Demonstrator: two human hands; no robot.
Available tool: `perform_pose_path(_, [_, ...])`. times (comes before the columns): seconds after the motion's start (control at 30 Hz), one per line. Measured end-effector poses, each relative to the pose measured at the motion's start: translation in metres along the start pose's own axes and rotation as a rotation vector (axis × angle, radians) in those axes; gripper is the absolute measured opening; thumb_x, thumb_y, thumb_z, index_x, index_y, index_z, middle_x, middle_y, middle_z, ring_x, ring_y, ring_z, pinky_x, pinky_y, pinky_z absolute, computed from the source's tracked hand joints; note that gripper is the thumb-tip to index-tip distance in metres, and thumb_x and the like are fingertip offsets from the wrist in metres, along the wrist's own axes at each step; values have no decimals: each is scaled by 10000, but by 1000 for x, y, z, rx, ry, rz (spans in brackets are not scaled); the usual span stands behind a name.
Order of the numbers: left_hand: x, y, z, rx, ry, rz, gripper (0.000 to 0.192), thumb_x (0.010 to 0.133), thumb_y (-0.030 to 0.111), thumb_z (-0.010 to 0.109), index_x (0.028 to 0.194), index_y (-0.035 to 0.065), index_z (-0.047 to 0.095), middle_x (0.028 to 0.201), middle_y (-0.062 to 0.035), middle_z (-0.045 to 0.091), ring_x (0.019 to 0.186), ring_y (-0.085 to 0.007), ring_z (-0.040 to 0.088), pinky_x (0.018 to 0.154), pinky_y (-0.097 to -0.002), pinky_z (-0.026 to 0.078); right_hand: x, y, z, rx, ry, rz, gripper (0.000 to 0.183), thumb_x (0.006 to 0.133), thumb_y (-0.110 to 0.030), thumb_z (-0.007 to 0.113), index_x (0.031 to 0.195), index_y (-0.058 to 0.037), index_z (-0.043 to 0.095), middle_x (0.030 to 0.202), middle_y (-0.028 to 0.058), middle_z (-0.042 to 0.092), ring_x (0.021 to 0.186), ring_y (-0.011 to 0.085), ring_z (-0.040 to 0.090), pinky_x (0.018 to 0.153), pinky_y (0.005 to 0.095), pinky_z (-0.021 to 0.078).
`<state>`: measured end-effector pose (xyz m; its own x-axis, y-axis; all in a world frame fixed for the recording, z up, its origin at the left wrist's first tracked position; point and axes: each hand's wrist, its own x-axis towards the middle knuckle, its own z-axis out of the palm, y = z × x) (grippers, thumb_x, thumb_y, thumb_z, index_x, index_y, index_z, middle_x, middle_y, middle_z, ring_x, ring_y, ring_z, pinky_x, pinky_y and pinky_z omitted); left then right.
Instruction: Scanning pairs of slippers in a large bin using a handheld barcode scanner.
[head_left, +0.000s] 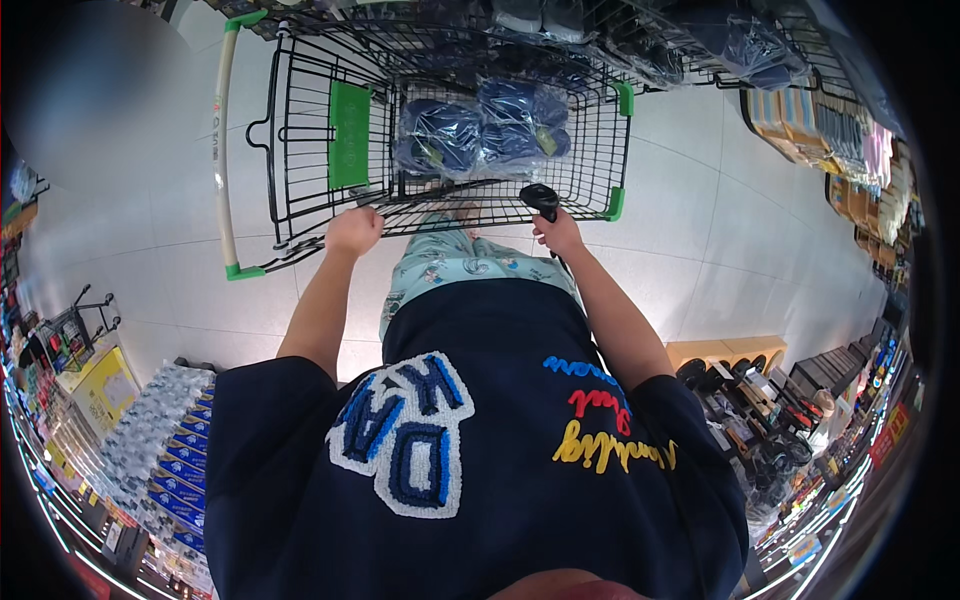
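Observation:
A black wire shopping cart (600, 161) with green corner guards stands sideways before me. My left hand (355, 231) is closed around the near top rail of its basket. In my right hand (559, 231) I grip the handle of a black handheld barcode scanner (540, 197), its head over the cart's near edge. Inside the basket lie navy blue slippers in clear plastic, one bundle (439, 135) on the left and another (523, 127) on the right, each with a yellowish-green tag. The cart's pale push handle (223, 142) is at the left, beyond my hand.
Wire shelving (697, 71) with bagged footwear runs along the cart's far side. Stocked racks (847, 142) stand at the right, with a cookware display (757, 382) lower down. Blue-and-white packs (176, 450) are stacked at lower left. Pale floor tiles (675, 202) lie around the cart.

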<state>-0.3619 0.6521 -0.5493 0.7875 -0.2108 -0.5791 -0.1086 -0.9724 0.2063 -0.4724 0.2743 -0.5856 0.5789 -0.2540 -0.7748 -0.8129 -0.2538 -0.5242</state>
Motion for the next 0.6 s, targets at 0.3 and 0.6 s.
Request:
perform_pose_path(0.3, [1,0,0,-1,-10,5,342,834,335,443,848,96,688,849,-166,676,823,-350,645,754,-457,520,5,0,2,-23,-23,-14,350,832,-242,619,1069,8,555,748,82,659,600,159,635,548,294,524])
perform_pose_path(0.6, [3,0,1,4,-20,12,355,840,327,424,830,84,683,852,-164,674,824,-353,642,759,-461,518,3,-5,0,-1,-62,19,307,848,-280,629,992,-23,542,759,65,640,536,117,579,472,258,451])
